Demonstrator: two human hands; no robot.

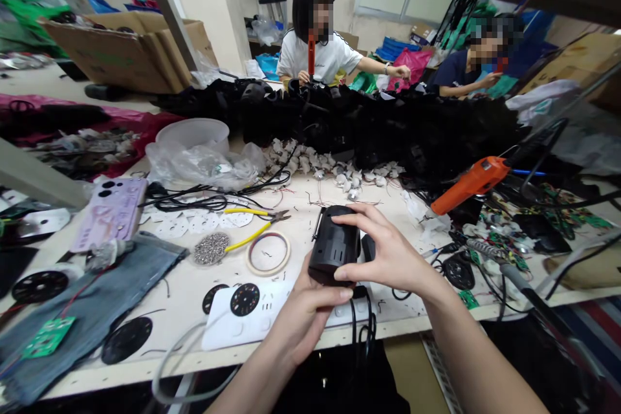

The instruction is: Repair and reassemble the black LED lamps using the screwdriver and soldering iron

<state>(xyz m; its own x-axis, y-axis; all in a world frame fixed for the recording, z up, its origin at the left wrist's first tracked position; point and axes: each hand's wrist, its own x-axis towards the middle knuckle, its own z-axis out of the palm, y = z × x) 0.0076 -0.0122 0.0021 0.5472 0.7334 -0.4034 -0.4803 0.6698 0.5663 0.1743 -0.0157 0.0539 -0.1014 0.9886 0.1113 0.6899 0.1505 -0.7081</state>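
A black plastic housing, rounded with narrow slots in its side, is held above the front of the workbench. My left hand supports it from below, its thumb along the lower edge. From the right, my right hand grips it with fingers over the top and the thumb at the lower side. Under my hands lies a white power strip, partly covered by my left hand, with black cables hanging beside it. A roll of tape and yellow-handled cutters lie to the left.
An orange electric screwdriver hangs at the right above green circuit boards. A dish of small screws, a phone and a denim cloth lie left. White parts and a black heap stretch behind; two people sit beyond.
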